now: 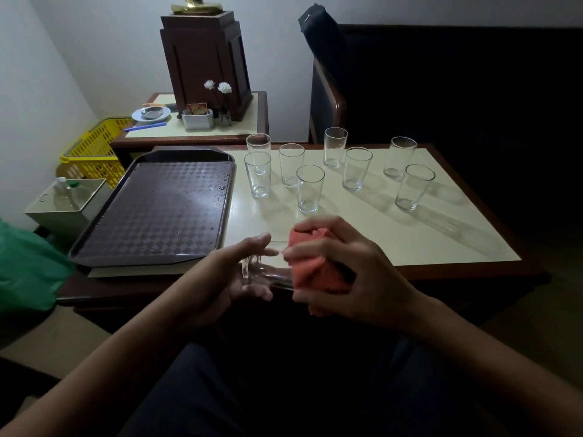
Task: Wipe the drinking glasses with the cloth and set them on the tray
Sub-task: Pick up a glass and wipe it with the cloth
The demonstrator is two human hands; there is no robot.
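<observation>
— Nearest the lens, what is in hand?

— A drinking glass (268, 272) lies on its side between both hands, just off the table's (410, 244) near edge. The left hand (239, 272) cradles its base end, fingers (262, 242) loosely curled around it; the right hand (344, 272) has its fingers closed on a red cloth (312, 266) bunched over the mouth end.

— Which way does the glass run?

— Its long axis runs left to right, base left, mouth right.

— And the tray?

— The dark tray (176, 156) lies to the left, bare of glasses, with the left hand nearer to it. Setting down likely means tipping the glass upright and carrying it leftward. Eight more glasses (310, 190) stand upright on the table beyond.
</observation>
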